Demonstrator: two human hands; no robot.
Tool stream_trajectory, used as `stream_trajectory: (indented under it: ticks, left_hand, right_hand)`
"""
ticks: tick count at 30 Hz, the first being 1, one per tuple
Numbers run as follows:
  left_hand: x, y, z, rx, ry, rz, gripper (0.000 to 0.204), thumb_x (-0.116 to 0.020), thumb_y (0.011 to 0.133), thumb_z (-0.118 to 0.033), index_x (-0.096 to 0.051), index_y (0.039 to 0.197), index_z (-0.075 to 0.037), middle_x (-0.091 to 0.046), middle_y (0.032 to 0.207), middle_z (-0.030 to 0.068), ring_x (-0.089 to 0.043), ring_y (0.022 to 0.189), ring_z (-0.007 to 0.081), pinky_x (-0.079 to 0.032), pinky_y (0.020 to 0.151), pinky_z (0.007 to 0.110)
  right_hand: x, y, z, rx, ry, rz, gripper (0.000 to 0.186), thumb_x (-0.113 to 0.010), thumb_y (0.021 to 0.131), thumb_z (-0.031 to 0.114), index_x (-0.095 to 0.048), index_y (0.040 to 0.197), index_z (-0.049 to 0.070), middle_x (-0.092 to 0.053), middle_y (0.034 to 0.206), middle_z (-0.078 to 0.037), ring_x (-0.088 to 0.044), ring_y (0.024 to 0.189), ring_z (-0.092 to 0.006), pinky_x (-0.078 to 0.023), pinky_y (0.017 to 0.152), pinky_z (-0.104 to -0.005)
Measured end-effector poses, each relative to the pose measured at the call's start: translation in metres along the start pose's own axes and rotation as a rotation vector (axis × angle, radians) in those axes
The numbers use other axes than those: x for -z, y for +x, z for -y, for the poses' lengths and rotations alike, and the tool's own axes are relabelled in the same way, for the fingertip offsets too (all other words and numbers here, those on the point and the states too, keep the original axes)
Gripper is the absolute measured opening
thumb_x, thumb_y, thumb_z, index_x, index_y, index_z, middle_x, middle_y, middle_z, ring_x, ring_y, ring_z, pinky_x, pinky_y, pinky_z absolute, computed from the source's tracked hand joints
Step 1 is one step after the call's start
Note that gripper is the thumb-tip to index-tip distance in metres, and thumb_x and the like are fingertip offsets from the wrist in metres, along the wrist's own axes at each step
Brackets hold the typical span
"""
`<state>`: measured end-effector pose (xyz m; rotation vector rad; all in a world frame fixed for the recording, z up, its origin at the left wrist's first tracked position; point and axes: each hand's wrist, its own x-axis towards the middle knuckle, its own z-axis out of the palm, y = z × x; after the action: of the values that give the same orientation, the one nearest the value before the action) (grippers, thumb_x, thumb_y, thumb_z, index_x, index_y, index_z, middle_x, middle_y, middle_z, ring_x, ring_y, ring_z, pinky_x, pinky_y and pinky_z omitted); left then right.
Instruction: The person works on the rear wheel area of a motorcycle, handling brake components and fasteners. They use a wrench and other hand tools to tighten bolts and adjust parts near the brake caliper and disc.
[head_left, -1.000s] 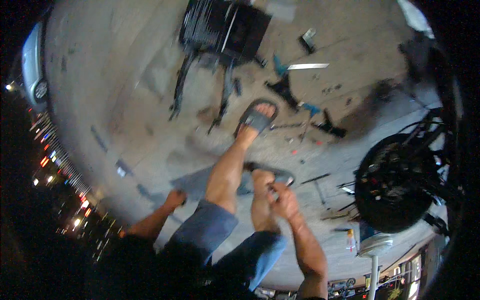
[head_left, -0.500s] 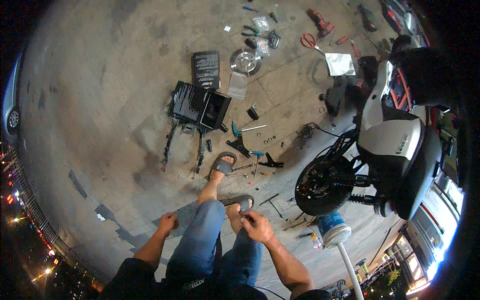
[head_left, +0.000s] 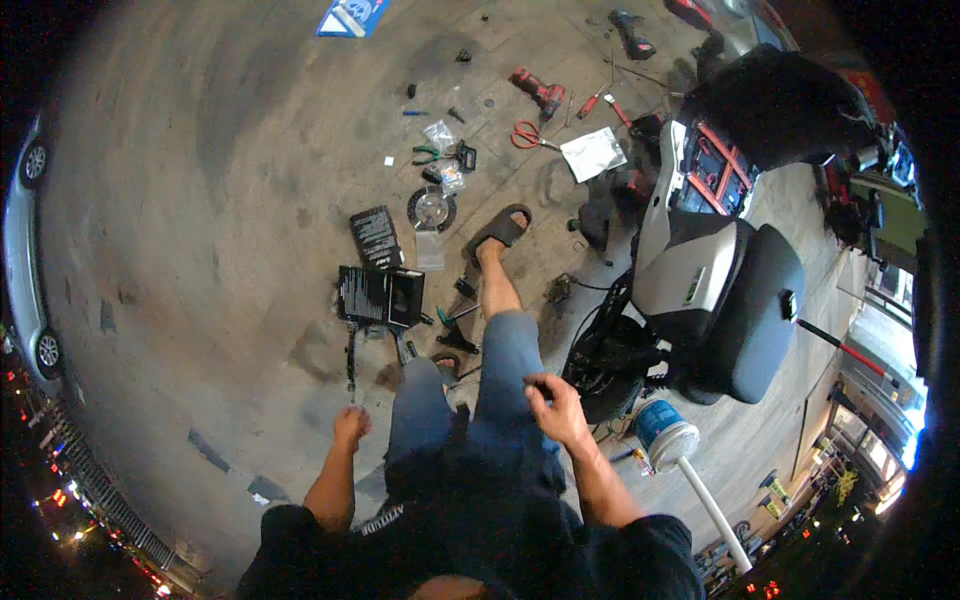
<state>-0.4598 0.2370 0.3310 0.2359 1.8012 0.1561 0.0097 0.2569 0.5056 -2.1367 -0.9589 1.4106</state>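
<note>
Right hand [head_left: 556, 408] raised over thigh, fingers [head_left: 532, 386] curled; left hand [head_left: 351, 427] fisted.

A grey-and-black scooter [head_left: 715, 290] stands on the concrete floor [head_left: 200, 200] at the right, with a white pole in a blue-and-white bucket [head_left: 665, 435] just beside its rear wheel. Tools lie scattered ahead: an open black tool case [head_left: 380, 295], a flat black box [head_left: 376, 237], a round metal disc [head_left: 432, 208], green pliers [head_left: 428, 154], red scissors [head_left: 525, 134], a red power drill [head_left: 538, 90] and a white plastic bag [head_left: 594, 154]. A parked silver car [head_left: 25, 260] shows at the far left edge.
</note>
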Motion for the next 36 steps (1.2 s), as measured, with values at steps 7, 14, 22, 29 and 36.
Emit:
stream_trajectory:
  ticks: [7, 14, 22, 29, 36]
  left_hand:
    - [-0.147, -0.013, -0.273, -0.259, 0.194, 0.017, 0.018, -0.053, 0.090, -0.021, -0.058, 0.085, -0.005, -0.058, 0.067, 0.0068, -0.056, 0.057, 0.0186, -0.046, 0.051, 0.032]
    - [-0.278, -0.024, -0.481, -0.276, 0.075, 0.126, 0.019, -0.058, 0.088, -0.024, -0.058, 0.088, -0.004, -0.061, 0.075, 0.0066, -0.057, 0.059, 0.0167, -0.045, 0.050, 0.029]
    - [-0.362, 0.053, -0.646, -0.052, 0.277, 0.060, 0.017, -0.057, 0.084, -0.020, -0.059, 0.081, -0.004, -0.057, 0.070, 0.0101, -0.056, 0.061, 0.0237, -0.047, 0.054, 0.035]
    - [-0.570, 0.036, -1.060, -0.490, -0.155, 0.141, 0.016, -0.060, 0.087, -0.022, -0.054, 0.079, -0.010, -0.050, 0.064, 0.0006, -0.050, 0.056, 0.0141, -0.045, 0.055, 0.030]
    - [-0.777, -0.088, -1.398, -0.958, 0.061, 0.433, 0.015, -0.056, 0.091, -0.020, -0.058, 0.089, -0.006, -0.062, 0.077, 0.0028, -0.058, 0.067, 0.0131, -0.046, 0.057, 0.029]
  right_hand:
    - [0.144, 0.172, 0.080, -0.060, 0.066, -0.193, 0.025, -0.060, 0.085, 0.019, -0.062, 0.103, 0.002, -0.065, 0.097, -0.017, -0.063, 0.091, -0.0296, -0.049, 0.081, -0.0350]
    - [0.271, 0.246, 0.177, -0.108, 0.351, -0.285, 0.025, -0.060, 0.087, 0.016, -0.062, 0.107, 0.001, -0.066, 0.086, -0.014, -0.062, 0.074, -0.0193, -0.049, 0.070, -0.0316]
    - [0.415, 0.469, 0.265, 0.102, 0.078, -0.477, 0.021, -0.059, 0.087, 0.013, -0.060, 0.104, 0.000, -0.063, 0.085, -0.006, -0.057, 0.076, -0.0103, -0.047, 0.070, -0.0255]
    - [0.524, 0.673, 0.359, -0.032, 0.254, -0.490, 0.027, -0.062, 0.084, 0.021, -0.063, 0.104, 0.001, -0.065, 0.099, -0.019, -0.063, 0.092, -0.0293, -0.048, 0.084, -0.0353]
    - [0.631, 0.775, 0.371, -0.072, 0.398, -0.749, 0.024, -0.060, 0.087, 0.017, -0.063, 0.102, 0.000, -0.066, 0.087, -0.016, -0.062, 0.078, -0.0208, -0.049, 0.072, -0.0327]
